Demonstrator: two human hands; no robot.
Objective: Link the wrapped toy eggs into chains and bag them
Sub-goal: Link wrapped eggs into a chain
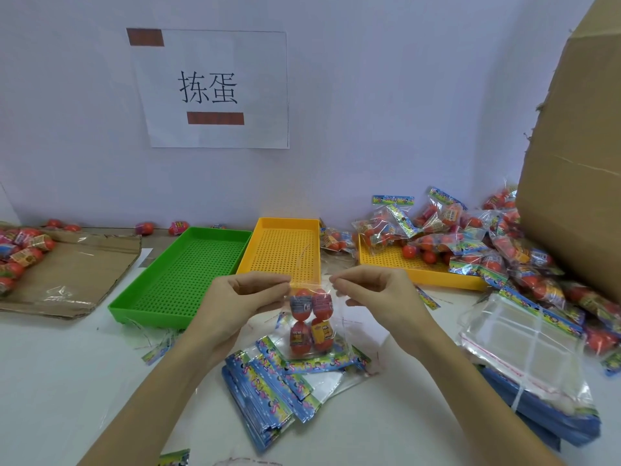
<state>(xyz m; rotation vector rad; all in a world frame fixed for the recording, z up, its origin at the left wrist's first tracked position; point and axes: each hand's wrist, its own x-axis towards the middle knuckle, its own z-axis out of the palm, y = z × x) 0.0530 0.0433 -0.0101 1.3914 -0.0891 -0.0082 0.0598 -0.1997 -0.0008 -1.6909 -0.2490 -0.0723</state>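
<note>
A clear plastic bag (pixel 336 331) hangs upside down between my hands over the white table, its printed blue-green header card at the bottom. Inside it sit several red wrapped toy eggs (pixel 311 322) in two columns. My left hand (pixel 242 297) pinches the bag's open top edge on the left. My right hand (pixel 373 290) pinches the same edge on the right. Below the bag lies a fanned stack of empty header bags (pixel 268 391).
An empty green tray (pixel 148 297) and an empty yellow tray (pixel 285 227) stand behind my hands. A second yellow tray (pixel 433 274) and the table at right hold a heap of filled bags (pixel 470 237). A cardboard box (pixel 578 163) rises at right. Loose eggs (pixel 20 250) lie on flat cardboard at left.
</note>
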